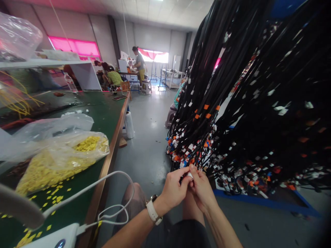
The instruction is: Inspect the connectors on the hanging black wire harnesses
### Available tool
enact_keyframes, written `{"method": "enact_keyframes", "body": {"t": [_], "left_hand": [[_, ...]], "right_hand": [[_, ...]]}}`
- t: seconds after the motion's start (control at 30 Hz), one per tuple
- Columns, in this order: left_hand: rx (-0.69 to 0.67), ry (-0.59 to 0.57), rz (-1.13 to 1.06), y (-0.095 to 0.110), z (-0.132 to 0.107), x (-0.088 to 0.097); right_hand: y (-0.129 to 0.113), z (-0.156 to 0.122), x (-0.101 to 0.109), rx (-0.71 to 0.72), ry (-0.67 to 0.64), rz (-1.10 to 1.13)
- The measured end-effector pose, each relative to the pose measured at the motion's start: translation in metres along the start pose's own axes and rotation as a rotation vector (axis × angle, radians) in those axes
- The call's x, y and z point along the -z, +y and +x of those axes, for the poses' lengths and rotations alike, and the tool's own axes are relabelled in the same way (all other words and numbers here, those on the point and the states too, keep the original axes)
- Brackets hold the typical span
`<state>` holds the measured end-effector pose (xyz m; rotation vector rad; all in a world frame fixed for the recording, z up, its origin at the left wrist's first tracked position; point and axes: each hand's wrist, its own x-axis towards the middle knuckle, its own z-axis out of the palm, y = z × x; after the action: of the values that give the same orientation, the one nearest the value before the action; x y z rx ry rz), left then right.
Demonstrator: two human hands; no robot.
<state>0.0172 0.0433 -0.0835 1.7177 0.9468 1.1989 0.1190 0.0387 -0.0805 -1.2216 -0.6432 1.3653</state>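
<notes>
My left hand [173, 188] and my right hand [203, 191] meet in front of me, at the lower end of the hanging bundle of black cables [207, 79]. Fingers and thumbs of both are pinched together around a small white connector [190, 175], mostly hidden by the fingertips. Around and behind the hands, the cable ends carry many white, orange and blue connectors [190, 148]. Orange tags [206, 106] wrap some of the cables higher up. A watch with a white strap [153, 210] is on my left wrist.
On the left, a green-topped table [102, 115] holds an open clear bag of small yellow pieces [49, 168], with some scattered loose. A white cable [113, 174] loops over its edge from a white device [62, 237]. A blue rack base [253, 203] stands right. People [139, 63] work farther back.
</notes>
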Motion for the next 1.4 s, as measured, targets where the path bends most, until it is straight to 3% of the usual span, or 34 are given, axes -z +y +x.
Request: {"method": "enact_keyframes", "body": {"t": [0.1,0.23,0.3,0.47,0.67,0.87,1.07,1.23,1.4], "left_hand": [[0.053,-0.045,-0.088,-0.004,0.004,0.004],[0.199,-0.229,-0.325,-0.013,0.013,0.012],[0.238,-0.239,-0.388,-0.015,0.016,0.015],[0.175,-0.307,-0.432,-0.011,0.012,0.011],[0.056,-0.253,-0.096,-0.003,0.01,0.015],[0.065,-0.276,-0.123,-0.003,0.013,0.021],[0.031,-0.241,-0.004,-0.008,0.011,0.019],[-0.021,-0.237,0.39,0.006,0.008,0.027],[-0.052,-0.407,0.88,0.038,-0.006,0.05]], "right_hand": [[0.0,0.001,0.002,-0.008,-0.024,0.014],[-0.001,0.002,0.005,-0.049,-0.087,0.083],[-0.002,0.003,0.006,-0.067,-0.119,0.117],[-0.003,0.005,0.007,-0.059,-0.106,0.111],[-0.005,0.005,0.015,-0.057,-0.114,-0.03],[-0.013,0.005,0.025,-0.179,-0.364,0.096],[-0.016,0.004,0.027,-0.208,-0.422,0.153],[-0.012,0.007,0.028,-0.218,-0.371,0.172],[-0.001,0.014,0.028,-0.171,-0.317,0.073]]}}
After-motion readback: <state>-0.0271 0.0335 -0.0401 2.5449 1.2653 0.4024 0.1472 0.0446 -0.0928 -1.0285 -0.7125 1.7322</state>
